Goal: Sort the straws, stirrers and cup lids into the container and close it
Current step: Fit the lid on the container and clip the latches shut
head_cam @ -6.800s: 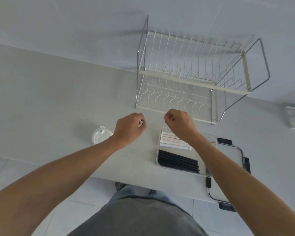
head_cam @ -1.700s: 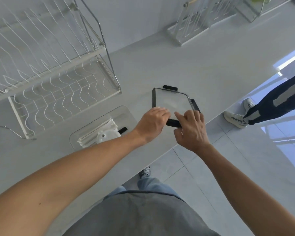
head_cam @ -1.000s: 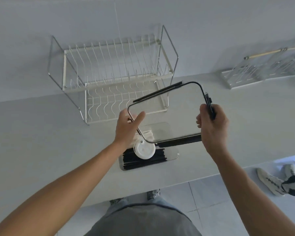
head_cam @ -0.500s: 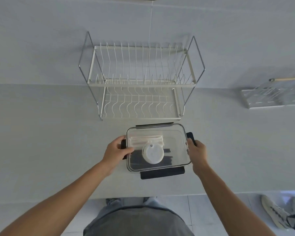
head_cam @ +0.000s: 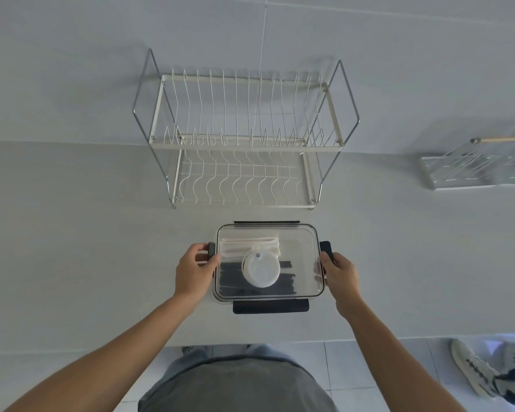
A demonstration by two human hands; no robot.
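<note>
1. Both hands, left and right, gripped the clear lid's side latches on the container, mid-counter.
2. Closing step was underway; next, I judge, pressing latches down.

A home kitchen, seen from above the worktop.

A pale worktop runs along a plain light wall, carrying a two-tier wire dish rack with plate slots and a second, smaller rack with a wooden rod off to the right. Beyond the worktop's near edge lies a floor of large light tiles.
</note>
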